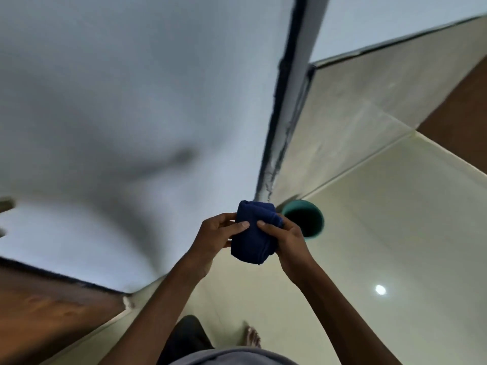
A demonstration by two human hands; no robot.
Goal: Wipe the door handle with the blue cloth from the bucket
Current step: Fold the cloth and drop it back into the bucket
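Note:
A dark blue cloth [253,233], bunched into a roll, is held between both hands at mid-frame. My left hand [218,233] grips its left side with thumb on top. My right hand [286,239] grips its right side. Just behind the cloth, a green bucket [315,219] stands on the floor against the wall. At the far left edge a blurred metallic shape [5,204] sticks out from the pale door; it could be the door handle, but I cannot tell.
A pale grey door or wall [131,101] fills the left and top. A dark-edged frame post [287,101] runs down to the bucket. Cream floor tiles [369,233] spread right. Brown wood [47,312] lies lower left. My bare foot [253,337] is below.

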